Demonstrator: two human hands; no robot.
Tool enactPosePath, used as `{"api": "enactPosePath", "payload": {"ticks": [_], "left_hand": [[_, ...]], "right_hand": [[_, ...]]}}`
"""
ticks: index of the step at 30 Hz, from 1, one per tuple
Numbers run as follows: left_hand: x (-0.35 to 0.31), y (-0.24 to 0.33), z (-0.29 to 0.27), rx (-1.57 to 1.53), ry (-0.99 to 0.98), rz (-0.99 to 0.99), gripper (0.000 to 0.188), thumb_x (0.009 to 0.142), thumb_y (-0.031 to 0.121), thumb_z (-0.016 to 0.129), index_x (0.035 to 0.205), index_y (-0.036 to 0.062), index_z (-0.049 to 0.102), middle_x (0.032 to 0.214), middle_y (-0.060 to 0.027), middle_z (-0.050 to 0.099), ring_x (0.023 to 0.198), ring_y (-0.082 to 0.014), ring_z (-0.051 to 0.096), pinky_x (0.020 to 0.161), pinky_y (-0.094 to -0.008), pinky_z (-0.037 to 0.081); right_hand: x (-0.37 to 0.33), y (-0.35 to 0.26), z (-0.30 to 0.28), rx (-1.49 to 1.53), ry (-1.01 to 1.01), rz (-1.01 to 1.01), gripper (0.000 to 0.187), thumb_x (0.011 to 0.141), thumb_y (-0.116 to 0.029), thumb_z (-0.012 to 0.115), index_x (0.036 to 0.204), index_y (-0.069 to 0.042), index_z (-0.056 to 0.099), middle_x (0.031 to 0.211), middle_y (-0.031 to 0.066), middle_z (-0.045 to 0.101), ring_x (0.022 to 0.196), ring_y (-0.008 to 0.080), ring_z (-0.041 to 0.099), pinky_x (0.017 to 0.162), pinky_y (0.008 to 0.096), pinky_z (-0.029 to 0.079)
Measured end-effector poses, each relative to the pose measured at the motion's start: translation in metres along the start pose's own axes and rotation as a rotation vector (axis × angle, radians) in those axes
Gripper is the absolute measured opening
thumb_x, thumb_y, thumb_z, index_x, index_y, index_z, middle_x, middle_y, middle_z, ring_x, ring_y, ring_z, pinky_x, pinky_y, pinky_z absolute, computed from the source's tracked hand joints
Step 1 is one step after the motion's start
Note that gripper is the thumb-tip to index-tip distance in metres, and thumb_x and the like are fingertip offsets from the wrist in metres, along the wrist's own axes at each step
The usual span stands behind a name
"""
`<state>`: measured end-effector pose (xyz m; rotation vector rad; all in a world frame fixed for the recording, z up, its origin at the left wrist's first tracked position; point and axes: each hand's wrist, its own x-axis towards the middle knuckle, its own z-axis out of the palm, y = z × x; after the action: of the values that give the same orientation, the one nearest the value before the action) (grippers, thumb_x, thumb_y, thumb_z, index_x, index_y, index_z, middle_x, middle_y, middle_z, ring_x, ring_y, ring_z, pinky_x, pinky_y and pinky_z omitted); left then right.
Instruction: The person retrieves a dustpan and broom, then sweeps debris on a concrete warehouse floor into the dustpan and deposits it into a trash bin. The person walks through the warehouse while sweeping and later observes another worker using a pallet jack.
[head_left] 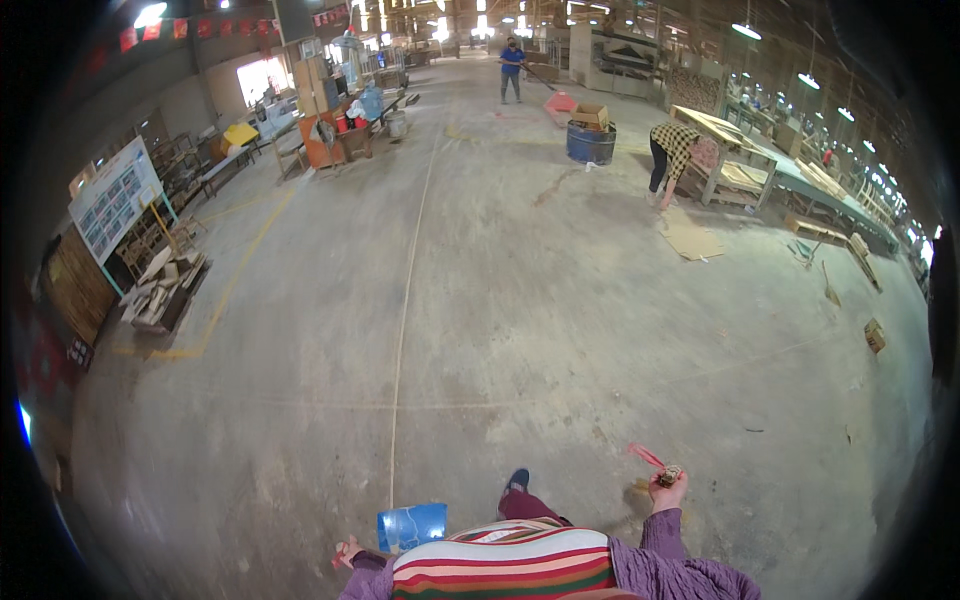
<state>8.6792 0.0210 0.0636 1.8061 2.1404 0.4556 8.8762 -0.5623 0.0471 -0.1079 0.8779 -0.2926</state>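
Note:
At the lower right, my right hand [668,491] is closed round a brown, rough-ended bundle [670,476]. A red strap [647,456] hangs out from it to the left. What the bundle continues into below my hand is mostly hidden. My left hand [348,550] is low at the left, its fingers curled, with a small bit of red [337,562] beside them; what it holds is too small to make out. Just right of that hand is a blue, flat-faced piece [412,527] with pale marks, partly behind my striped top.
A person in blue [511,70] stands far ahead with a long pole and red scoop [562,103]. Another in a checked shirt [672,150] bends over flat cardboard [692,238]. A blue drum [590,143], wood scraps [165,287] and a small carton [874,335] stand about.

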Motion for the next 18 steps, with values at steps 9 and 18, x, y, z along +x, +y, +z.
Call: {"api": "enactPosePath", "payload": {"ticks": [9,18], "left_hand": [[0.01,0.29,0.123,0.04,-0.215,-0.033,0.045,0.074,0.046,0.058,0.095,0.0068,0.06,0.099,-0.0056,0.06,0.097,-0.0207,0.049,0.09,-0.0303,0.033],[0.054,0.552,0.26,-0.043,-0.153,-0.079,0.039,0.078,0.046,0.052,0.089,0.0097,0.061,0.096,-0.0034,0.059,0.092,-0.0215,0.048,0.086,-0.032,0.034]], "right_hand": [[0.175,0.171,0.294,0.044,-0.162,0.189,0.012,0.072,-0.019,0.049,0.065,-0.01,0.052,0.057,0.0036,0.051,0.05,0.0171,0.049,0.049,0.0302,0.043],[0.317,0.405,0.551,-0.192,-0.409,0.365,0.011,0.068,-0.016,0.056,0.068,-0.01,0.048,0.058,0.0027,0.05,0.051,0.0162,0.049,0.05,0.0282,0.045]]}}
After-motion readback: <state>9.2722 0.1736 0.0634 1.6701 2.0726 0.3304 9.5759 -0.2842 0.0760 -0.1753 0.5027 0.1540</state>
